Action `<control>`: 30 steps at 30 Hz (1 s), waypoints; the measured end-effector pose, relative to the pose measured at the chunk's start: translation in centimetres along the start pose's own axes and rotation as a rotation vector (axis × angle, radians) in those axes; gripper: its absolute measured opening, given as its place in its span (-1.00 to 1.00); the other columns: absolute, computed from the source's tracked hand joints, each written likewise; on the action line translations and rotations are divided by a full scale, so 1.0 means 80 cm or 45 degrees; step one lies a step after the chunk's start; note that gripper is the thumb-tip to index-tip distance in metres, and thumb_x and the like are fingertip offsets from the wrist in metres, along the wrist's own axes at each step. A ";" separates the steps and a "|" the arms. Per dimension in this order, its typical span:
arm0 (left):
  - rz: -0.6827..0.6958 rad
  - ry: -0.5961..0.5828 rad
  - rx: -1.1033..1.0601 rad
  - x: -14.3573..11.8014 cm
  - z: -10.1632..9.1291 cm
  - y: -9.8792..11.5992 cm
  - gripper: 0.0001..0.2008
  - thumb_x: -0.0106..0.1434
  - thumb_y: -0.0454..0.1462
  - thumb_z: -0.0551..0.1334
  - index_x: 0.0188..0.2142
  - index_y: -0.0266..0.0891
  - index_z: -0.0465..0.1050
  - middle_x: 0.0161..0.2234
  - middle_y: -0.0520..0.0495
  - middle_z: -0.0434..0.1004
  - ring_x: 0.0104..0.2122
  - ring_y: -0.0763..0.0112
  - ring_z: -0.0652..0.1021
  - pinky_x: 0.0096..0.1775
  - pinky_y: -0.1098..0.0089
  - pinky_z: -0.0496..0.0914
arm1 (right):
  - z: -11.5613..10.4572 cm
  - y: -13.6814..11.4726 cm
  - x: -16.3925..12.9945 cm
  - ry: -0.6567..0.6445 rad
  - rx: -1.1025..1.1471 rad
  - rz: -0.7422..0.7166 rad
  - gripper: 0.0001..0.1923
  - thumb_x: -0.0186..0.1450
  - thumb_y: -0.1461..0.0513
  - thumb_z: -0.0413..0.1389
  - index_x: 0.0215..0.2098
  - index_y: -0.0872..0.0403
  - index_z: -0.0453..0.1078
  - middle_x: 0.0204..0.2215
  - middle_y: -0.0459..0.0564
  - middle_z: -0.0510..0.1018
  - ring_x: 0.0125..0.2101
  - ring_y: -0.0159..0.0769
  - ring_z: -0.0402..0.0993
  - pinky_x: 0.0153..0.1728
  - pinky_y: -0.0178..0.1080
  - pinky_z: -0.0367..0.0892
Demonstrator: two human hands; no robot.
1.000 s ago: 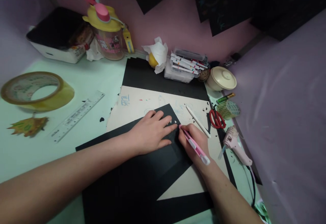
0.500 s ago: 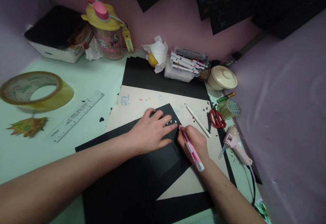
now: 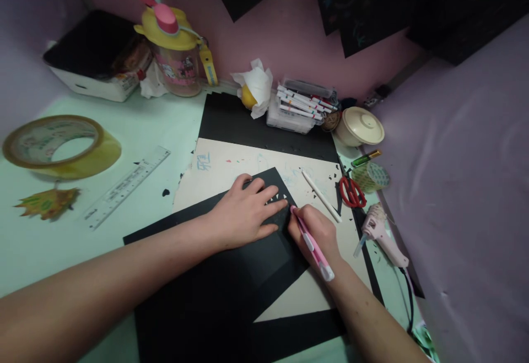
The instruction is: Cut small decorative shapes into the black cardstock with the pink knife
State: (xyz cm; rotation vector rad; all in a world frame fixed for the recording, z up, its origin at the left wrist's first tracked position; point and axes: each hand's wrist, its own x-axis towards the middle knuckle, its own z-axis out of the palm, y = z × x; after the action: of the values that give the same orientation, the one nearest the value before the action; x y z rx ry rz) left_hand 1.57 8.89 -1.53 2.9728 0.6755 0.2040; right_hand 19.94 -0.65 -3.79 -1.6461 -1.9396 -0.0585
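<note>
My left hand [image 3: 250, 214] lies flat with fingers spread on a sheet of black paper [image 3: 198, 291]. Small light cut-outs show in the paper around its fingertips. In my right hand [image 3: 316, 233] is a pink and white craft knife [image 3: 312, 244], gripped like a pen. Its tip meets the black paper just right of my left index finger; the blade itself is too small to make out. Beneath the paper is a pale board [image 3: 231, 156] with blue scribbles. A white pen [image 3: 321, 195] lies on that board beyond my right hand.
To the right are red-handled scissors [image 3: 352, 192], a tape roll [image 3: 372, 177] and a glue gun [image 3: 384, 236] with its cord. Leftward lie a clear ruler [image 3: 130, 187], a big tape roll [image 3: 61, 145] and a leaf [image 3: 47, 203]. A cup [image 3: 176, 54] and marker box [image 3: 291, 118] stand behind.
The back end of the craft knife has swung slightly right and down. My left hand stays in place on the paper. The whole view has shifted very slightly.
</note>
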 end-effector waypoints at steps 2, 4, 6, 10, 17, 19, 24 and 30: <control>0.000 0.004 -0.002 0.000 0.000 0.000 -0.55 0.33 0.00 0.11 0.16 -0.02 0.30 0.08 -0.09 0.37 -0.03 0.07 0.33 0.03 0.03 0.08 | 0.000 0.000 -0.001 0.006 -0.007 0.006 -0.84 0.31 0.34 0.04 -0.43 0.03 0.28 -0.61 -0.17 0.29 -0.60 -0.42 0.25 -0.51 -0.34 0.20; 0.000 0.007 -0.003 0.000 0.000 0.000 -0.55 0.32 -0.01 0.11 0.16 -0.03 0.30 0.08 -0.10 0.37 -0.03 0.07 0.33 0.03 0.04 0.08 | 0.000 0.000 -0.001 0.010 -0.013 0.012 -0.83 0.31 0.34 0.04 -0.44 0.03 0.28 -0.61 -0.17 0.29 -0.60 -0.42 0.25 -0.51 -0.34 0.19; 0.001 0.007 -0.004 0.000 -0.001 0.000 -0.54 0.32 -0.01 0.12 0.16 -0.03 0.30 0.08 -0.10 0.37 -0.03 0.07 0.33 0.04 0.04 0.08 | 0.000 -0.001 -0.002 0.009 -0.015 0.010 -0.82 0.31 0.34 0.05 -0.45 0.03 0.27 -0.62 -0.17 0.29 -0.60 -0.42 0.25 -0.51 -0.34 0.19; 0.005 0.003 -0.005 0.000 0.000 0.000 -0.55 0.32 0.00 0.12 0.16 -0.02 0.30 0.07 -0.09 0.37 -0.04 0.08 0.33 0.04 0.05 0.08 | 0.000 0.000 -0.002 0.014 -0.005 0.003 -0.82 0.30 0.34 0.07 -0.47 0.04 0.28 -0.63 -0.17 0.29 -0.62 -0.42 0.24 -0.53 -0.34 0.19; 0.016 -0.001 -0.005 0.001 0.000 -0.002 -0.53 0.32 0.01 0.10 0.17 -0.03 0.30 0.07 -0.09 0.37 -0.04 0.06 0.32 0.05 0.04 0.09 | -0.005 -0.001 -0.001 0.092 0.185 0.216 -0.97 0.29 0.29 0.11 -0.33 0.05 0.38 -0.51 -0.11 0.52 -0.54 -0.40 0.44 -0.47 -0.36 0.33; 0.022 -0.003 -0.009 0.001 0.000 -0.002 -0.53 0.32 0.00 0.10 0.17 -0.04 0.29 0.06 -0.09 0.37 -0.05 0.07 0.32 0.04 0.04 0.09 | -0.006 -0.001 0.000 0.085 0.201 0.271 -0.98 0.29 0.27 0.12 -0.33 0.04 0.38 -0.52 -0.13 0.53 -0.56 -0.41 0.44 -0.49 -0.36 0.33; 0.024 -0.001 -0.012 0.000 0.000 -0.003 -0.52 0.32 0.01 0.09 0.18 -0.04 0.29 0.06 -0.10 0.37 -0.05 0.07 0.32 0.04 0.04 0.10 | -0.005 -0.001 0.000 0.066 0.242 0.311 -0.97 0.29 0.24 0.13 -0.32 0.04 0.40 -0.53 -0.13 0.52 -0.57 -0.42 0.43 -0.50 -0.37 0.33; 0.023 0.011 -0.011 0.000 0.000 -0.003 -0.51 0.31 0.02 0.10 0.18 -0.04 0.29 0.05 -0.10 0.37 -0.06 0.07 0.32 0.04 0.04 0.10 | -0.004 0.000 0.000 0.031 0.281 0.361 -0.94 0.29 0.21 0.13 -0.32 0.04 0.41 -0.55 -0.14 0.51 -0.60 -0.42 0.40 -0.53 -0.38 0.31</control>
State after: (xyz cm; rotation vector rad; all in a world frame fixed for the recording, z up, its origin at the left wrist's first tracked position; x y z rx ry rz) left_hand 1.47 9.07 -1.59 2.9726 0.6471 0.2201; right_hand 20.03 -0.75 -3.50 -1.7416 -1.6134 0.2370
